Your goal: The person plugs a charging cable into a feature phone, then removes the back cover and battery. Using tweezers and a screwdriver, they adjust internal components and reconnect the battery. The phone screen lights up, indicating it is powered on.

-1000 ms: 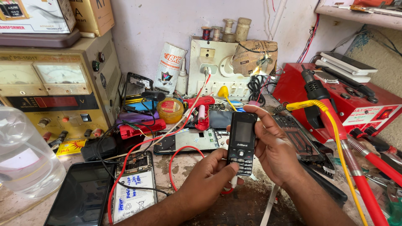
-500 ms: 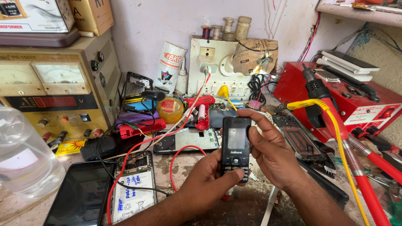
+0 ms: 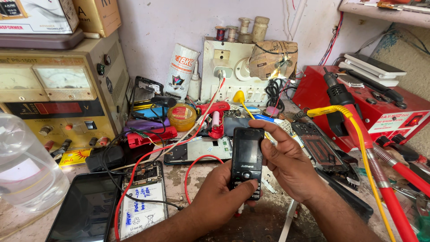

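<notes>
A black keypad phone (image 3: 247, 160) with a dark screen stands upright over the workbench, held by both hands. My left hand (image 3: 220, 193) grips its lower part from the left, thumb lying across the keypad. My right hand (image 3: 289, 164) wraps the right side, fingers curled around the top edge. A red wire (image 3: 197, 163) loops on the bench just left of the phone.
A beige power supply with meters (image 3: 58, 89) stands at left, a clear plastic bottle (image 3: 24, 166) before it. An opened phone with battery (image 3: 142, 197) and a dark tablet (image 3: 85, 210) lie front left. A red soldering station (image 3: 376, 107) with yellow and red hoses is at right. A white socket board (image 3: 228, 71) is behind.
The phone has drifted slightly left and lower in both hands. My left thumb now rests on the keypad. The bench items have not moved.
</notes>
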